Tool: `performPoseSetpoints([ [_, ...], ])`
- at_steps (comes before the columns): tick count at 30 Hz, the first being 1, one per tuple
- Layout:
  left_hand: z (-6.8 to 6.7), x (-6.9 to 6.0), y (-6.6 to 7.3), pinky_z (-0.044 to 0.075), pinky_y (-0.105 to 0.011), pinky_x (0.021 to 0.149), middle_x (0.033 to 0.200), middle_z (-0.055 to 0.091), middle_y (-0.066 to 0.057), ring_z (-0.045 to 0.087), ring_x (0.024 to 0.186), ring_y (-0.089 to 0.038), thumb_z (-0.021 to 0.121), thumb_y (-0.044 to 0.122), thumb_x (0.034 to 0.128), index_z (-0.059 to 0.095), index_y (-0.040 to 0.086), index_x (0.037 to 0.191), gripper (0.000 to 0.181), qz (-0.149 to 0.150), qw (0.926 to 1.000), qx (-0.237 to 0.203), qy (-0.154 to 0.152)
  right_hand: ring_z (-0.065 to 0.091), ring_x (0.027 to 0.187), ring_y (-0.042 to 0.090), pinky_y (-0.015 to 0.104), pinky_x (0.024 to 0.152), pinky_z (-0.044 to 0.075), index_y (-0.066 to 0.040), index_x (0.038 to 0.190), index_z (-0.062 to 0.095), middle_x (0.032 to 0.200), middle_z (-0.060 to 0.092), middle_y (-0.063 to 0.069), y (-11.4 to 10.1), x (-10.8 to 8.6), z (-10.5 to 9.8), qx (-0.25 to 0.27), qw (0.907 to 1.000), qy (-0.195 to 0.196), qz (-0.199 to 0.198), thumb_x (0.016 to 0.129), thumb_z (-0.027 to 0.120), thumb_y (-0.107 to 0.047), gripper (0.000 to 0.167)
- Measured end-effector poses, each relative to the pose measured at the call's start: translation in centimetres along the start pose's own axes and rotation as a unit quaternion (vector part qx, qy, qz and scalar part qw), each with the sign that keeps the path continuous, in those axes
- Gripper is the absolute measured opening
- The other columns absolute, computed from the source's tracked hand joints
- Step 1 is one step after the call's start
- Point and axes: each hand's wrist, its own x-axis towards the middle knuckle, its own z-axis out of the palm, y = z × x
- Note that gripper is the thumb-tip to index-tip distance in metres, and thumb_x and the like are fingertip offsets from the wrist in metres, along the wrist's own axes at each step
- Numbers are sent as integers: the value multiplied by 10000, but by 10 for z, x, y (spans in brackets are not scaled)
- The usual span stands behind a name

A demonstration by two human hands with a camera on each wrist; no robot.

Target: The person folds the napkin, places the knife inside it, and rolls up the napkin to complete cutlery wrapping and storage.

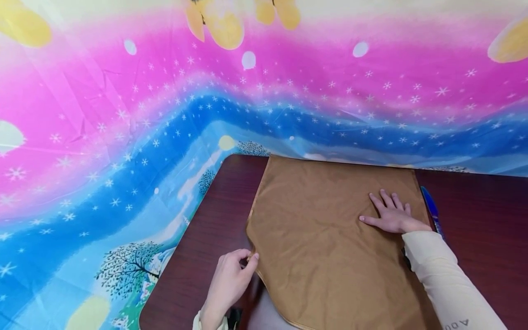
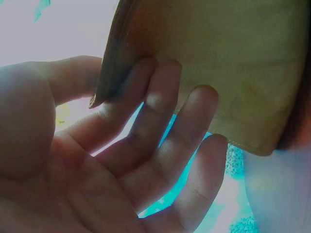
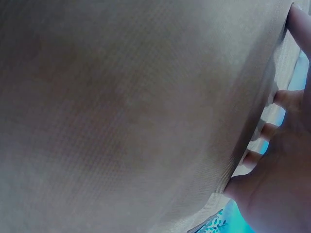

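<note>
A brown cloth (image 1: pixel 330 229) with a stitched edge lies over the table, with faint creases about its middle. At its left edge my left hand (image 1: pixel 233 279) pinches the hem between thumb and forefinger. In the left wrist view the other fingers (image 2: pixel 197 109) extend beneath the cloth (image 2: pixel 233 73). My right hand (image 1: pixel 392 216) rests palm down on the cloth's right part, fingers spread. The right wrist view shows this hand (image 3: pixel 277 170) with its fingertips against the fabric (image 3: pixel 146 121). A blue knife-shaped thing (image 1: pixel 430 204) lies just right of the cloth, partly hidden by the right sleeve.
The dark reddish-brown table (image 1: pixel 198 238) shows on both sides of the cloth and has a rounded far left corner. A colourful printed curtain (image 1: pixel 123 137) hangs behind and to the left. Toward the front, the cloth's lower left edge overhangs a pale grey area (image 1: pixel 270 311).
</note>
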Motion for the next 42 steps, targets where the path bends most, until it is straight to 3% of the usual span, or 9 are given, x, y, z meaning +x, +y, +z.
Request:
performPoseSetpoints([
  [9, 3, 10, 13, 258, -158, 480, 498, 294, 154, 280, 470, 2, 651, 205, 879, 458, 215, 567, 367, 71, 9999, 72, -47, -26, 1377, 602, 770, 1031, -14, 10, 1515, 170, 1549, 15, 342, -17, -13, -12, -120, 9999, -11, 17, 874, 533, -638, 981],
  [25, 4, 24, 28, 265, -158, 476, 528, 273, 132, 283, 484, -11, 598, 192, 924, 470, 198, 586, 362, 487, 9987, 16, -118, -28, 1382, 596, 768, 1034, -18, 1, 1519, 169, 1555, 15, 333, -16, -12, -12, -112, 9999, 23, 32, 870, 536, -641, 984],
  [34, 2, 30, 36, 219, -164, 457, 516, 237, 116, 237, 455, -14, 582, 198, 944, 457, 180, 583, 382, 493, 9979, -181, -388, -38, 1382, 594, 769, 1032, -19, -4, 1519, 173, 1555, 9, 333, -14, -11, -9, -54, 9999, 75, 46, 865, 543, -641, 986],
  [42, 3, 34, 41, 216, -171, 460, 506, 239, 116, 240, 452, -15, 588, 203, 928, 413, 184, 565, 403, 531, 9975, -82, -461, -41, 1394, 579, 762, 1035, -43, -10, 1520, 186, 1563, 12, 320, -14, -11, -6, 47, 9999, 121, 51, 859, 543, -649, 987],
])
